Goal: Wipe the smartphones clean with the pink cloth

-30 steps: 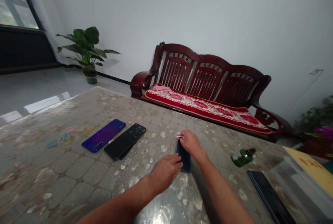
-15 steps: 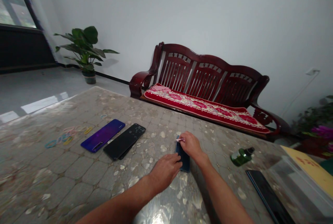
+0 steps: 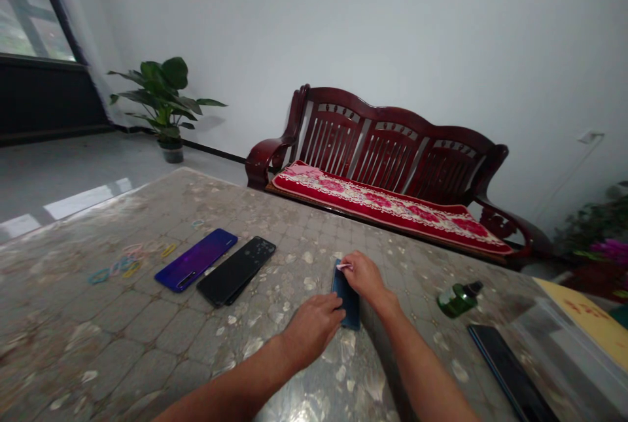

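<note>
Dark blue phone (image 3: 349,307) lies flat on the patterned table (image 3: 147,343), just ahead of the person, its long side running from six to twelve o'clock. The left hand (image 3: 314,327) comes in from seven o'clock with its fingers held together, their tips pressed down on the phone's near left edge; whether the thumb hooks under cannot be told. The right hand (image 3: 366,276) sits over the far end at one o'clock, thumb and forefinger pinching a small pink scrap (image 3: 344,267) against the top corner.

The phone looks thin, stiff and light, with a glossy skin that would likely slide on this smooth tabletop and slip under dry fingers. Its faces are probably glass, so they would scratch or crack if knocked. The long side edges look like the safest hold, with pressure kept flat rather than on a corner.

At ten o'clock, well apart, a purple phone (image 3: 196,260) and a black phone (image 3: 236,270) lie side by side, with loose rubber bands (image 3: 122,268) beyond them. A green bottle (image 3: 458,298) lies on its side at three o'clock, and another dark phone (image 3: 510,369) at four.
</note>
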`<state>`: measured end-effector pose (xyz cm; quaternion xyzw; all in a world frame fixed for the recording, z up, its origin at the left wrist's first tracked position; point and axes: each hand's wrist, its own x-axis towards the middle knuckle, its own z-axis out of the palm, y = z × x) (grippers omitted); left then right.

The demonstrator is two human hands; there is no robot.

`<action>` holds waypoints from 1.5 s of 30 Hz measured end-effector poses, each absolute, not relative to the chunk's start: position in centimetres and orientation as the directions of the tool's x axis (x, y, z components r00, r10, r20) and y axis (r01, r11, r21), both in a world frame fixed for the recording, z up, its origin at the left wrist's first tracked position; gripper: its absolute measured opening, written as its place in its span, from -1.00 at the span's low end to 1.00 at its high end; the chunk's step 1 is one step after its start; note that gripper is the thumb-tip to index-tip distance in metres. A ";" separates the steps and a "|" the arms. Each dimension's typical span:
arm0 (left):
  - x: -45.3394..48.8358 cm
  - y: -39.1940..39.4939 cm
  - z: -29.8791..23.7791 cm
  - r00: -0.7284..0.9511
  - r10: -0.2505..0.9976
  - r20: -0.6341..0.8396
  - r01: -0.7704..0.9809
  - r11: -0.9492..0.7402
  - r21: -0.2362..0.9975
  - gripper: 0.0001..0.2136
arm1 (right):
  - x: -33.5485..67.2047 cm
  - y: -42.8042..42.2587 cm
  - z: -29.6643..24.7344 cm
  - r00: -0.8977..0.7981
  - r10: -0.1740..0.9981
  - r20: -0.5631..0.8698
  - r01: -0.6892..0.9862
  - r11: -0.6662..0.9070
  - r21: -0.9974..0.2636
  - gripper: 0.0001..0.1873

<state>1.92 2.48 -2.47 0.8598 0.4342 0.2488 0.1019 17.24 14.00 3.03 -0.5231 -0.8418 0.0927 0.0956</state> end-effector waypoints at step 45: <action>1.8 2.3 -2.0 0.492 0.810 0.319 0.702 -0.586 0.406 -0.81 | 18.9 12.0 0.9 -0.444 0.852 0.277 0.781 0.520 -0.347 -0.77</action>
